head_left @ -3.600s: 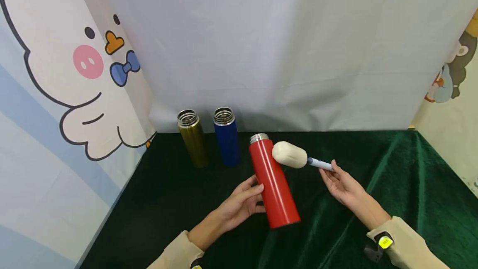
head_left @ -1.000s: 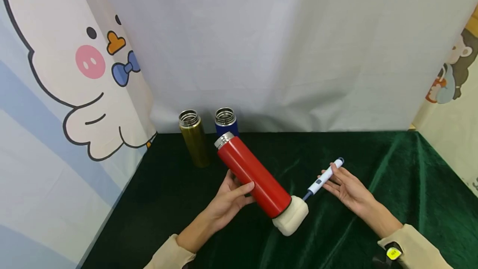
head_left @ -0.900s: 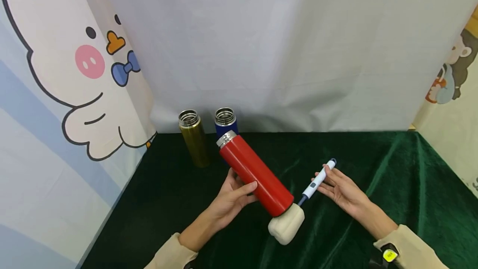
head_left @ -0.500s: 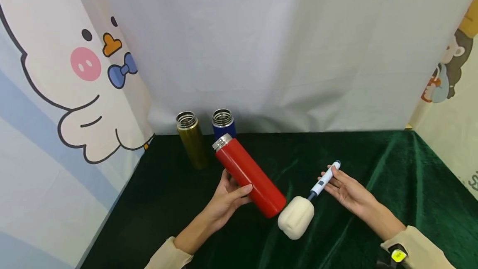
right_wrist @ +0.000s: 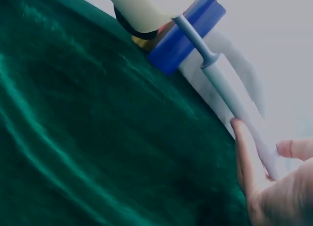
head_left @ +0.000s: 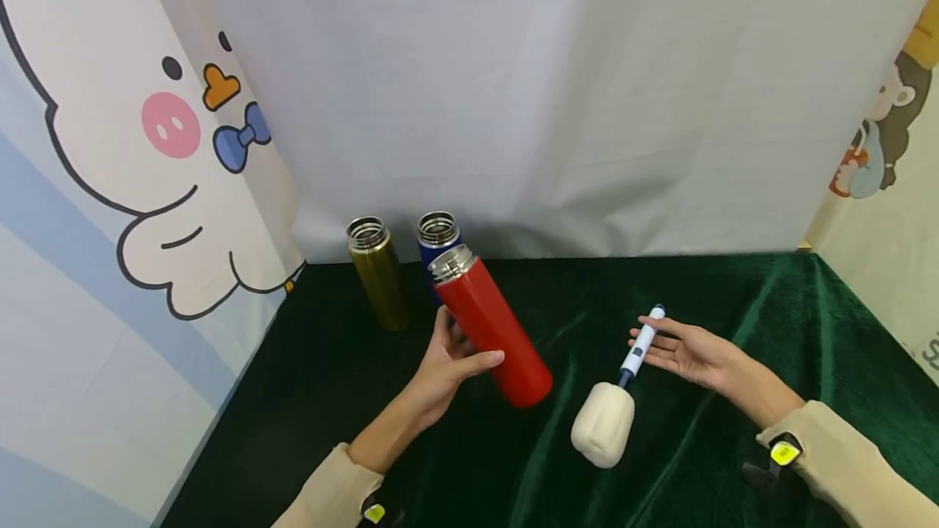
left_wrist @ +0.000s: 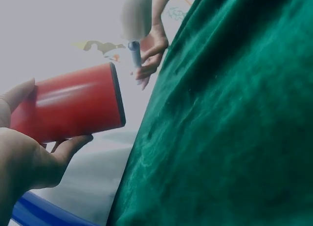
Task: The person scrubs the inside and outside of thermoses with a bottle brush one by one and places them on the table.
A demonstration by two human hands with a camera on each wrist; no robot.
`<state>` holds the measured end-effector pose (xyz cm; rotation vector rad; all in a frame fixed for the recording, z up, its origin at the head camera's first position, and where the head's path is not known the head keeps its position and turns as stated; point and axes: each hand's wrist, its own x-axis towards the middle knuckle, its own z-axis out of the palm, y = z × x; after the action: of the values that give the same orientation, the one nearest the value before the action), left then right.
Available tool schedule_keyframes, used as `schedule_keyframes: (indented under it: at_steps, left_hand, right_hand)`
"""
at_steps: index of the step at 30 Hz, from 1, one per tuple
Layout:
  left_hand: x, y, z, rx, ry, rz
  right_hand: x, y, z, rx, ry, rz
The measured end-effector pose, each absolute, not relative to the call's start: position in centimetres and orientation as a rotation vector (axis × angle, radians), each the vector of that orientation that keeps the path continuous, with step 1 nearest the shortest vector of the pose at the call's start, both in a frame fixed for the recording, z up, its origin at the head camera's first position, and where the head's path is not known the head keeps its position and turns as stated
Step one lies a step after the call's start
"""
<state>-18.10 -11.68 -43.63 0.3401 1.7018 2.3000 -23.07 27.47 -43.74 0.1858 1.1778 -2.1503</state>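
In the head view my left hand (head_left: 440, 373) grips a red metal bottle (head_left: 499, 332) around its middle. The bottle leans, its lidless steel mouth up and to the left, its base down to the right. To the right, my right hand (head_left: 697, 353) pinches the pale blue handle of a sponge bottle brush (head_left: 605, 426) between thumb and fingers. The white sponge head hangs downward, apart from the bottle. The left wrist view shows the red bottle's dark-rimmed base (left_wrist: 118, 96); the right wrist view shows the brush handle (right_wrist: 237, 96) in the fingers.
A gold bottle (head_left: 381, 283) and a blue bottle (head_left: 438, 247), both lidless, stand upright at the back left; the red bottle partly hides the blue one. Dark green cloth (head_left: 734, 430) covers the table. A pale curtain (head_left: 513, 104) rises behind its back edge.
The brush went from the bottle's upper side to its base, then came away down and right. The red bottle tilted left, and its mouth now turns more toward the head camera.
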Motion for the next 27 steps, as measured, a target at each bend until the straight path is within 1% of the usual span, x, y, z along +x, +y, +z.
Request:
schedule_keyframes:
  at_steps: [9, 16, 19, 27]
  left_hand:
    - [-21.1, -9.7, -43.5, 0.42, 1.866, 2.236]
    - [-24.4, -8.5, -43.8, 0.519, 2.139, 2.13]
    - [-25.7, -8.0, -43.9, 0.511, 2.222, 2.095]
    - [-27.6, -6.8, -44.1, 0.452, 2.278, 2.1]
  right_hand:
    - [-26.3, 27.3, -42.3, 0.062, 1.534, -1.885]
    - [-28.7, 26.3, -41.6, -0.082, 1.869, -1.661]
    - [-29.6, 25.4, -41.6, -0.13, 1.976, -1.575]
    - [-31.8, 24.5, -42.6, -0.103, 2.106, -1.473]
